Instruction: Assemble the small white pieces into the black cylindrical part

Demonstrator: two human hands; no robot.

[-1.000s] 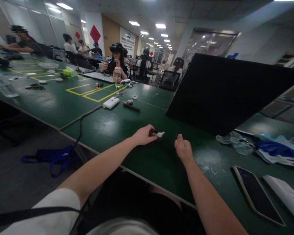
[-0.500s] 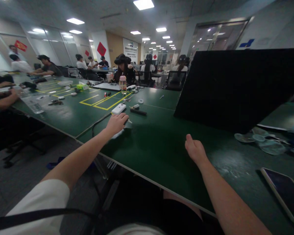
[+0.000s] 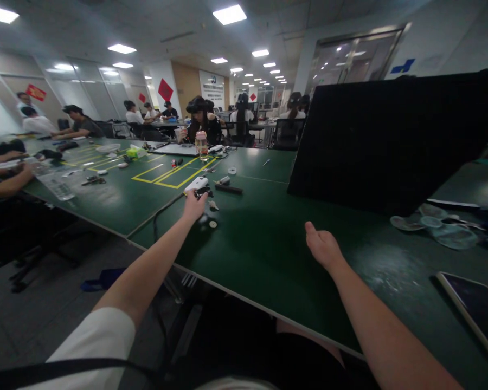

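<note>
My left hand (image 3: pixel 195 206) is stretched far out over the green table (image 3: pixel 268 254), its fingers closed on a small black part (image 3: pixel 204 191) right beside a white power bank (image 3: pixel 196 183). Two small white bits (image 3: pixel 213 206) lie on the table just right of that hand, one of them (image 3: pixel 212 223) nearer to me. My right hand (image 3: pixel 323 246) rests on the table further right, loosely curled with the thumb up, and nothing shows in it.
A large black panel (image 3: pixel 390 141) leans at the right. A phone (image 3: pixel 472 306) lies near the right edge, clear plastic pieces (image 3: pixel 431 227) beyond it. A black bar (image 3: pixel 229 188), a bottle (image 3: pixel 200 143), yellow tape lines (image 3: pixel 166 173) and a cable (image 3: pixel 162 208) are further off. Other people sit around the tables.
My left hand has reached away from me and leftward, from close to the right hand out to the power bank. The right hand has stayed where it was.
</note>
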